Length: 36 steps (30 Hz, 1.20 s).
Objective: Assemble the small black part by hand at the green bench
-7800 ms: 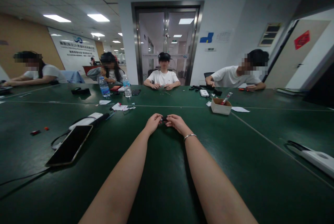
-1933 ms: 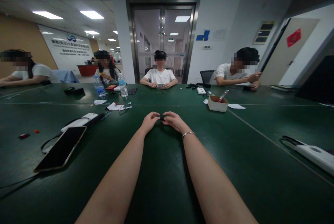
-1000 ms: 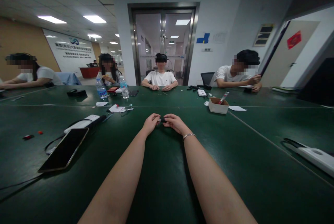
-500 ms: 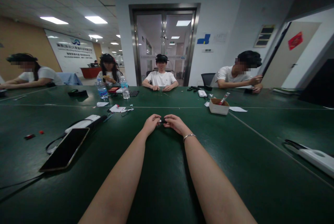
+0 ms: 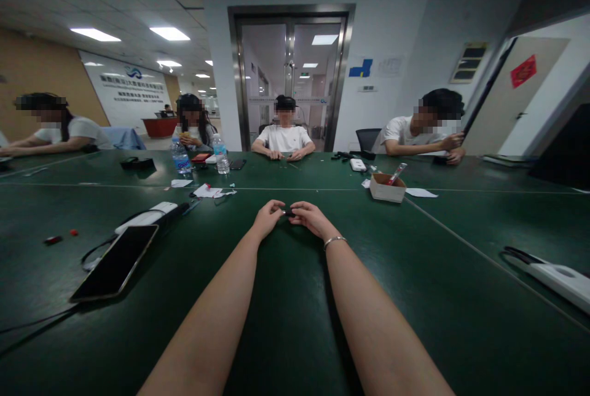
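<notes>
A small black object with a silvery end (image 5: pixel 288 213) is between my two hands, just above the green table; it is too small to name. My left hand (image 5: pixel 268 218) pinches its silvery end between thumb and fingers. From the other side my right hand (image 5: pixel 311 219), with a silver bangle at the wrist, has its fingers closed around the black part. Both forearms reach forward over the table, and the fingers partly cover the object.
To the left lie a phone (image 5: pixel 116 262), a white power strip (image 5: pixel 150 216) with cables and small red pieces (image 5: pixel 74 232). Ahead are water bottles (image 5: pixel 181 159), paper scraps (image 5: pixel 208 190) and a small box (image 5: pixel 387 189). Several people sit around the green table (image 5: pixel 415 273).
Both hands stay almost in place with the small object between them. Slightly less of its silvery end shows now. The view has shifted very little.
</notes>
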Each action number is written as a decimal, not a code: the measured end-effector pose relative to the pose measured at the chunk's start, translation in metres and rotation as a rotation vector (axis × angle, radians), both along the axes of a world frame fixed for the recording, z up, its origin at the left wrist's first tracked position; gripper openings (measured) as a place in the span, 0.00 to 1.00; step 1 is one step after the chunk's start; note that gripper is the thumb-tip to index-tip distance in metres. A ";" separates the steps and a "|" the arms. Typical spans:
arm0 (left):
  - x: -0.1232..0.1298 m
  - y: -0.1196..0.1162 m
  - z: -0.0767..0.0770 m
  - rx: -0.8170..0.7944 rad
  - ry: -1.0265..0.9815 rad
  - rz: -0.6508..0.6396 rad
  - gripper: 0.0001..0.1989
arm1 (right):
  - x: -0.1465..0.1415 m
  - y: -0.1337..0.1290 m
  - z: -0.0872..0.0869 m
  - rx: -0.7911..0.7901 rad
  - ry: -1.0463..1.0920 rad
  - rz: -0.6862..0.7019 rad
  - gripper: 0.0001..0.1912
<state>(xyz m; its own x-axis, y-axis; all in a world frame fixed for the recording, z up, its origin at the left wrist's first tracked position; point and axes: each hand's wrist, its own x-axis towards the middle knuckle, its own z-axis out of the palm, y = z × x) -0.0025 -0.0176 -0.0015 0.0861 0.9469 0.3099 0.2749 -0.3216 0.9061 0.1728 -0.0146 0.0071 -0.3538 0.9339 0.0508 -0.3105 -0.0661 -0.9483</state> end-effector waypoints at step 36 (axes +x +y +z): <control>0.002 -0.002 0.003 -0.047 -0.017 -0.040 0.12 | 0.000 -0.001 0.003 -0.016 -0.015 -0.011 0.08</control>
<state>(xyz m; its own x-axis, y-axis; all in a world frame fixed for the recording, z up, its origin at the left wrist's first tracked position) -0.0004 -0.0199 0.0012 0.1196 0.9563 0.2667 0.2467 -0.2889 0.9250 0.1726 -0.0159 0.0100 -0.3445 0.9383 0.0309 -0.2970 -0.0777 -0.9517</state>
